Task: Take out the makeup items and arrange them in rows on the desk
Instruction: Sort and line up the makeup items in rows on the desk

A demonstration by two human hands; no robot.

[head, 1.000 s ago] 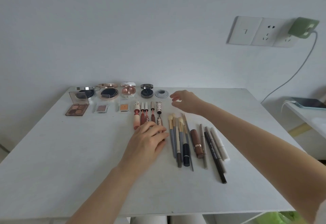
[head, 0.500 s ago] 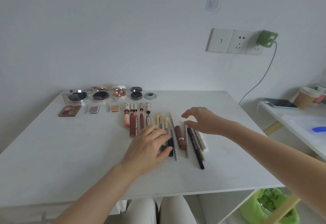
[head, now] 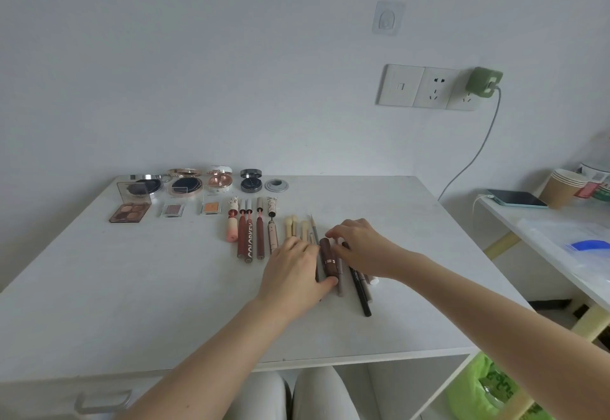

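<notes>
1. I see the brown lipstick tube [head: 328, 259] lying lengthwise on the bench [head: 132, 287], in the row of pens and brushes, right between my two hands.
2. My left hand [head: 292, 272] lies flat over the brushes, its fingers straight and together, the thumb touching the tube's near end.
3. My right hand [head: 366, 249] rests over the pencils; its fingers [head: 336, 229] are loosely bent and slightly apart, tips just beside the tube. I cannot tell if they pinch anything.
4. A black eyeliner pen [head: 361, 294] sticks out toward me from under the right hand.
5. Left of the hands lie five lip tubes [head: 250, 236] side by side.
6. Farther back sit an eyeshadow palette [head: 129, 213], two small pans and a line of open compacts [head: 185, 185] along the wall edge.
</notes>
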